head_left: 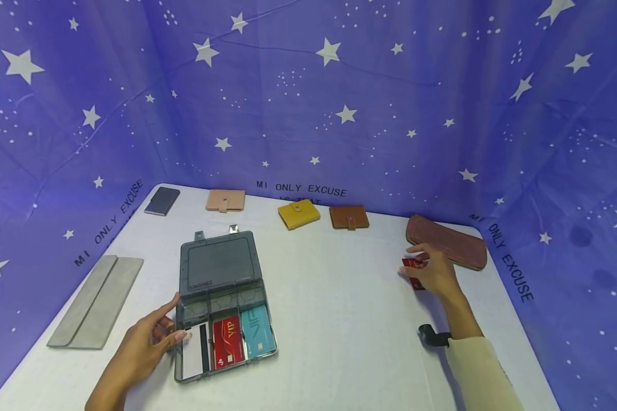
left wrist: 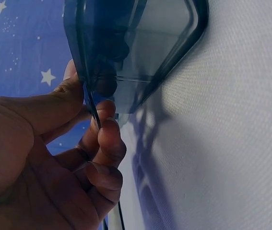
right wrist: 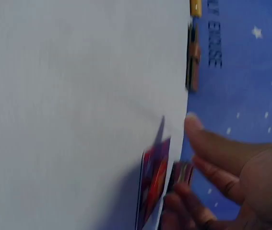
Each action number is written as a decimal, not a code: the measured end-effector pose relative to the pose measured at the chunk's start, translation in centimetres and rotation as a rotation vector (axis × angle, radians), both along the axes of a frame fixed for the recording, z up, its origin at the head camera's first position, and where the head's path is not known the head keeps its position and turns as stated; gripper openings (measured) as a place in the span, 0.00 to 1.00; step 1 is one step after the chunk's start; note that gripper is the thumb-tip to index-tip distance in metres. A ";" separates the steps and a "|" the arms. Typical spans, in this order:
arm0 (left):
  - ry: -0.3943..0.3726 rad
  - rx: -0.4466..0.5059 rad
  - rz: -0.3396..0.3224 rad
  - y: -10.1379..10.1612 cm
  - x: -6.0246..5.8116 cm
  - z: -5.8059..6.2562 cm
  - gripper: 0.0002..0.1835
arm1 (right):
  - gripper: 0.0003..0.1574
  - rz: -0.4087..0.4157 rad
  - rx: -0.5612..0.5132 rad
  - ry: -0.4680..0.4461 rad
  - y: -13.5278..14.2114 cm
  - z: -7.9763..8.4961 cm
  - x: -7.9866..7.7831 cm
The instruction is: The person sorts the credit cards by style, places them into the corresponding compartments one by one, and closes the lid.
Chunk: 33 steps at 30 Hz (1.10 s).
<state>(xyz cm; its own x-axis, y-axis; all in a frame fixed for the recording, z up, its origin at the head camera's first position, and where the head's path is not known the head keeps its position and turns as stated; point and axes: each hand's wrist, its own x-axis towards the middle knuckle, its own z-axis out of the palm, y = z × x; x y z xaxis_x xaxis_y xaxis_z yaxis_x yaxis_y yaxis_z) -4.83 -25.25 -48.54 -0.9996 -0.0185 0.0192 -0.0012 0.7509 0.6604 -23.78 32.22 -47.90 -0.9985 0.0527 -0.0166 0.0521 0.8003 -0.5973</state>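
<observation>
My left hand (head_left: pixel 145 345) grips the left edge of a smoky clear compartment box (head_left: pixel 269 337); in the left wrist view, thumb and fingers lie on either side of its thin edge. The box lid (head_left: pixel 221 262) is raised back. Its front compartments hold a white card (head_left: pixel 191 351) with a black stripe, a red VIP card (head_left: pixel 228 341) and a teal VIP card (head_left: pixel 259 331). My right hand (head_left: pixel 434 271) is over a loose red card (head_left: pixel 416 281) at the table's right. In the right wrist view, the thumb stands apart from this card (right wrist: pixel 154 177), the fingers beside it.
A maroon long wallet (head_left: pixel 447 240) lies just beyond my right hand. Along the back are a black card holder (head_left: pixel 162 201), pink wallet (head_left: pixel 225 200), yellow wallet (head_left: pixel 299 214) and brown wallet (head_left: pixel 349 217). A grey envelope-style pouch (head_left: pixel 96 302) lies left, and starry cloth (head_left: pixel 308 103) surrounds the table.
</observation>
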 end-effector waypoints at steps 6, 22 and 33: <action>-0.002 -0.003 0.005 0.0 0.1 0.0 0.40 | 0.44 -0.078 0.145 -0.147 1.1 0.1 -0.5; 0.016 0.002 -0.009 -0.1 -0.2 -0.3 0.39 | 0.53 -0.137 0.164 -0.209 -0.9 0.5 0.4; -0.001 0.004 -0.004 -0.1 0.0 -0.2 0.39 | 0.39 -0.082 0.153 -0.217 -1.2 0.2 0.1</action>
<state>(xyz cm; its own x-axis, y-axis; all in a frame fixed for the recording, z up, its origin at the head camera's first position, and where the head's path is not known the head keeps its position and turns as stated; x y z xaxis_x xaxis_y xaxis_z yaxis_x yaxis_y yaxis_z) -4.88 -25.37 -48.70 -0.9997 -0.0149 0.0179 0.0007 0.7484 0.6633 -23.69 30.99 -47.67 -0.9646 0.1517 -0.2155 0.2342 0.8683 -0.4372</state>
